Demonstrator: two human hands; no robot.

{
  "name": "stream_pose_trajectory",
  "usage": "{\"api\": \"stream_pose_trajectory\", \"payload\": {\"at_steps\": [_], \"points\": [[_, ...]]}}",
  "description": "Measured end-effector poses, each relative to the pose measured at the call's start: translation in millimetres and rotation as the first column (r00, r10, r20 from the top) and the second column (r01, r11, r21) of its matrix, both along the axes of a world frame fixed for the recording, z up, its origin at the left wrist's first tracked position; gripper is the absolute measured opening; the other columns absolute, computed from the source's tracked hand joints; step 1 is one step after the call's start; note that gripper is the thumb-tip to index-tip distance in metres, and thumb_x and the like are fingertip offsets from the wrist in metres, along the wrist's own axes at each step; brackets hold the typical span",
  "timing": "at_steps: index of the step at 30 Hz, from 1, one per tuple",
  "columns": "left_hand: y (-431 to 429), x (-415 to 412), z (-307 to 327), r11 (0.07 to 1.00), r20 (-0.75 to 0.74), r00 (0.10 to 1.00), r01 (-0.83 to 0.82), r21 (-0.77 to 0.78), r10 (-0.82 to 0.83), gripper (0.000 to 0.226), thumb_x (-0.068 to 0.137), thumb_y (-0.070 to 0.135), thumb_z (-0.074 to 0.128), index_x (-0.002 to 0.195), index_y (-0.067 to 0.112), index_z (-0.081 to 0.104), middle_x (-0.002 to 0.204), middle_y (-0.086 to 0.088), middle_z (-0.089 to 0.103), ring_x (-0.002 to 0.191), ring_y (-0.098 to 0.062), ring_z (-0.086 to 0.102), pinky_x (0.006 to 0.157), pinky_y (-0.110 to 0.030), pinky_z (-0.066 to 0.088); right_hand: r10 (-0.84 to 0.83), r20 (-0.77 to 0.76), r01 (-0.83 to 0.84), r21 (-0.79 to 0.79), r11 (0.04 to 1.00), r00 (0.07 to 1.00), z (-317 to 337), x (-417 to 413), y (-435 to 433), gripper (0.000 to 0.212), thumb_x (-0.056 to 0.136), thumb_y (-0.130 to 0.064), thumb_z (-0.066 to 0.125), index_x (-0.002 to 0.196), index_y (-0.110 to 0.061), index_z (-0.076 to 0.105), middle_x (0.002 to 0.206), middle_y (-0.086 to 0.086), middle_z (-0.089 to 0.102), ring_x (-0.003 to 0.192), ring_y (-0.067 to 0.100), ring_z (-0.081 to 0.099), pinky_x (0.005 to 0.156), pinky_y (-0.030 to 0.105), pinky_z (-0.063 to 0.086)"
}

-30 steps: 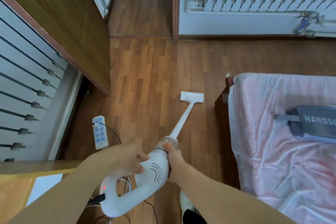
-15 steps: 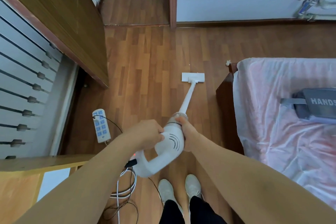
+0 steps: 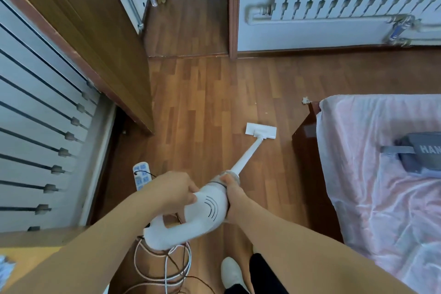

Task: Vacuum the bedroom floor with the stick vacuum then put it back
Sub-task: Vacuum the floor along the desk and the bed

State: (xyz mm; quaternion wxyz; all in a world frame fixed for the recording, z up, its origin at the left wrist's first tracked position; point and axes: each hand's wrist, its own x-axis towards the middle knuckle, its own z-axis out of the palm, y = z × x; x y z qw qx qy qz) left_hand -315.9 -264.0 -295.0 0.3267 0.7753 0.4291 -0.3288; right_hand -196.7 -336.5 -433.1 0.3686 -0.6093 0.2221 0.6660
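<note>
Both hands, left (image 3: 172,188) and right (image 3: 232,194), clasp the stick vacuum (image 3: 205,210) (head flat on floor (image 3: 210,107)).

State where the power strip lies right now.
In the head view, the power strip lies on the wooden floor at lower left, just beyond the left hand, beside the wardrobe.

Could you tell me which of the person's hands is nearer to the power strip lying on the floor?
Left. The left hand grips the vacuum body just right of the power strip; the right hand holds the vacuum's far side, further from it.
</note>
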Motion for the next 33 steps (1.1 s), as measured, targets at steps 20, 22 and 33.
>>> {"api": "stream_pose_trajectory", "payload": {"at_steps": [20, 22, 33], "points": [[108, 148, -28, 0.997, 0.077, 0.994, -0.075, -0.004, 0.075, 0.010, 0.096, 0.023, 0.049, 0.086, 0.023, 0.046, 0.077, -0.001, 0.045, 0.057, -0.016, 0.033, 0.051, -0.025, 0.026, 0.045, 0.071, -0.048, 0.042, 0.998, 0.996, -28, 155, 120, 0.063, 0.091, -0.044, 0.070, 0.145, -0.015, 0.055, 0.135, 0.017, 0.071, 0.105, 0.035, 0.073, 0.089, 0.049, 0.060], [119, 159, -30, 0.996, 0.088, 0.992, -0.089, 0.004, 0.089, 0.010, 0.096, 0.022, 0.049, 0.086, 0.023, 0.045, 0.072, -0.001, 0.041, 0.053, -0.015, 0.030, 0.048, -0.024, 0.024, 0.056, 0.069, -0.059, 0.050, 0.997, 0.996, -29, 167, 133, 0.063, 0.092, -0.045, 0.069, 0.145, -0.014, 0.055, 0.136, 0.018, 0.070, 0.100, 0.035, 0.071, 0.084, 0.047, 0.059], [131, 157, -36, 0.990, 0.073, 0.989, -0.133, 0.043, 0.130, 0.016, 0.096, 0.024, 0.048, 0.089, 0.017, 0.061, 0.080, -0.002, 0.051, 0.064, -0.020, 0.040, 0.050, -0.024, 0.027, 0.086, 0.059, -0.090, 0.053, 0.995, 0.994, -36, 170, 154, 0.064, 0.093, -0.048, 0.069, 0.144, -0.012, 0.056, 0.132, 0.021, 0.072, 0.089, 0.035, 0.074, 0.068, 0.043, 0.060]]}}
